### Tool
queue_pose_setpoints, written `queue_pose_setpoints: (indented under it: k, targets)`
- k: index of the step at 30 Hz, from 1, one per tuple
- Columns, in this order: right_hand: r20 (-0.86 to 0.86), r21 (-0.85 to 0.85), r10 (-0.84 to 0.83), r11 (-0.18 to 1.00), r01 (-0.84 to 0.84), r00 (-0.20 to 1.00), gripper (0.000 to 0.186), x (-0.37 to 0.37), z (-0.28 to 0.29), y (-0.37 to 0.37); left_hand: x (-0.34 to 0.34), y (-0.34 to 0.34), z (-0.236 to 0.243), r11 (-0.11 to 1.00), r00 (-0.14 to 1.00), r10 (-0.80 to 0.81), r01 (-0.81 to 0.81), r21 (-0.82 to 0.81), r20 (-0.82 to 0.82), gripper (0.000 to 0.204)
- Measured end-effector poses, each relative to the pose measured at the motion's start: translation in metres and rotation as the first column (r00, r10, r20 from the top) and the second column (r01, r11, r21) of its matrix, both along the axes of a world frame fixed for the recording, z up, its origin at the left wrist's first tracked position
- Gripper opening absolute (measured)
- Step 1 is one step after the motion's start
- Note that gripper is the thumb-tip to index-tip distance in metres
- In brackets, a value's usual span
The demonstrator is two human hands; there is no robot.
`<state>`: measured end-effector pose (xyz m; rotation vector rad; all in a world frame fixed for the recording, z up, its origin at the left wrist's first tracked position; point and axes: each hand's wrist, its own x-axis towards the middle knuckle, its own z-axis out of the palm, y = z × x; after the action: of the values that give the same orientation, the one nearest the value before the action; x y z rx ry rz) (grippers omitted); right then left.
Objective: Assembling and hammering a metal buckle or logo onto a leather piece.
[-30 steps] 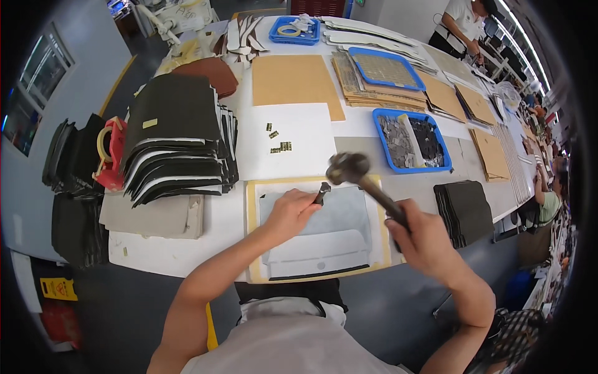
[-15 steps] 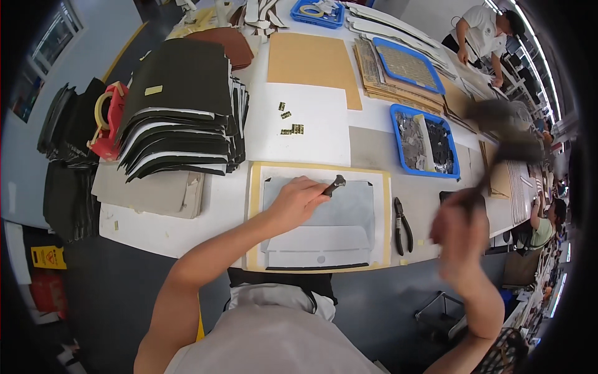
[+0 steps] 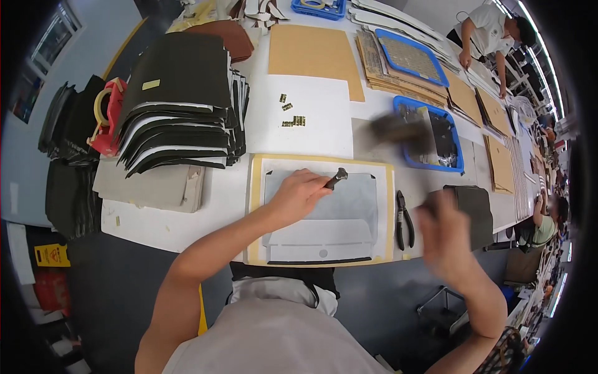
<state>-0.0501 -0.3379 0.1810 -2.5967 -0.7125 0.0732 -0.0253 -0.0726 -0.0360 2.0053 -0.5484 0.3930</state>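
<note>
- Grey sheet material, the workpiece [image 3: 349, 206], lies flat on a cream-bordered cutting mat [image 3: 255, 206] at the near edge of the white table [image 3: 311, 106], right in front of the person.
- The left hand [image 3: 298, 194] has its fingers wrapped tight around a short dark punch [image 3: 336, 179], whose tip stands on the far left part of the grey piece. The punch leans a little; judged from here, it should be brought square to the sheet so the strike goes straight through.
- The right hand [image 3: 447, 234] is a blur to the right of the mat, seemingly closed around a handle, though the blur hides how the fingers lie. The hammer [image 3: 398, 129] head shows as a smear in front of the blue tray [image 3: 458, 146] (raised, by the look of it).
- A good blow would land flat on the punch top, well clear of the left knuckles.
- Black pliers [image 3: 405, 219] lie just right of the mat; small brass fittings [image 3: 293, 118] sit on white paper beyond it, and black stacked panels [image 3: 180, 112] fill the far left.
</note>
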Motion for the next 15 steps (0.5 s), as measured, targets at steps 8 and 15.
queue_pose_setpoints:
  k: [8,15]
  targets:
    - [-0.184,0.510,-0.219,0.812,0.284,0.958,0.021,0.015,0.051,0.012,-0.005,0.013,-0.004,0.998,0.998,0.047,-0.045,0.048,-0.037,0.014]
    - [-0.114,-0.252,0.065,0.963,-0.092,0.991,0.020,0.005,-0.021,-0.003,0.000,-0.001,-0.001,0.999,1.000,0.002,-0.001,0.042,-0.015,0.015]
